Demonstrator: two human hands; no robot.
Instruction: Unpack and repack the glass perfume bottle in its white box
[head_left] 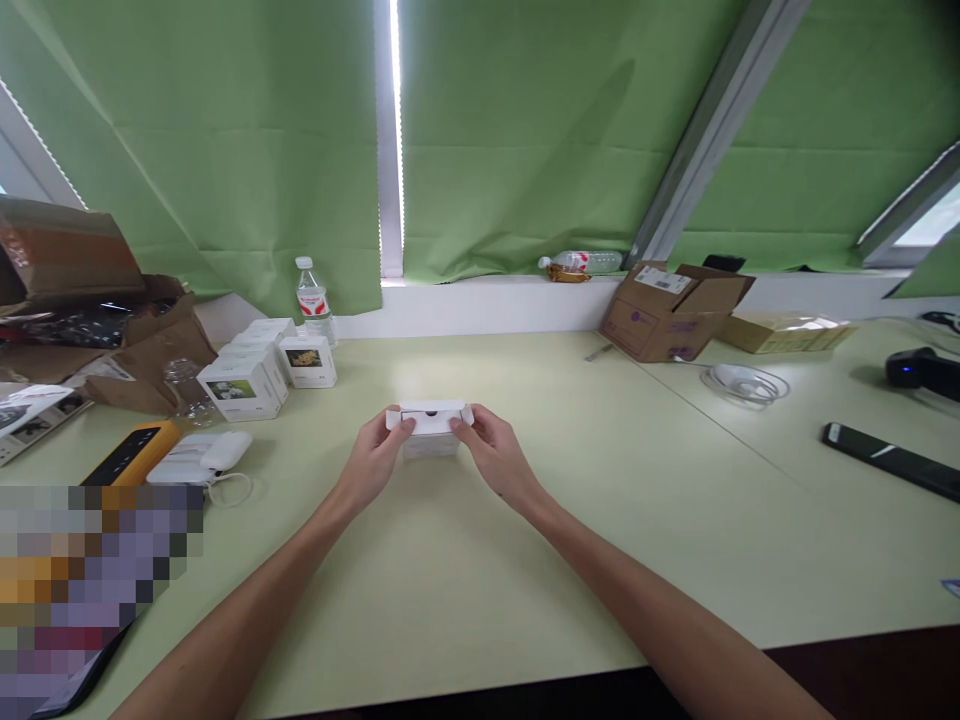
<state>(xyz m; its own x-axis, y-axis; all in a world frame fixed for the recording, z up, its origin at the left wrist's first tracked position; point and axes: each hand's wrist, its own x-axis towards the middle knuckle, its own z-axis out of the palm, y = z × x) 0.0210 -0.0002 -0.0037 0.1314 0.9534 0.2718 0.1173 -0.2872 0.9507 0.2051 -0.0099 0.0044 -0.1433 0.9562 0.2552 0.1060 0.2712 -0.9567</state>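
Pale green table (525, 600) with white boxes (244, 388)

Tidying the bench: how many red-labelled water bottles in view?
2. One clear plastic bottle stands upright behind the white card cartons; another lies on its side on the white windowsill. Others could be hidden behind the cartons.

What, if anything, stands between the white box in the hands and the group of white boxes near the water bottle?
Nothing visible does. The white box is held by the left hand and the right hand, and only the pale green table top lies between it and the nearest white boxes.
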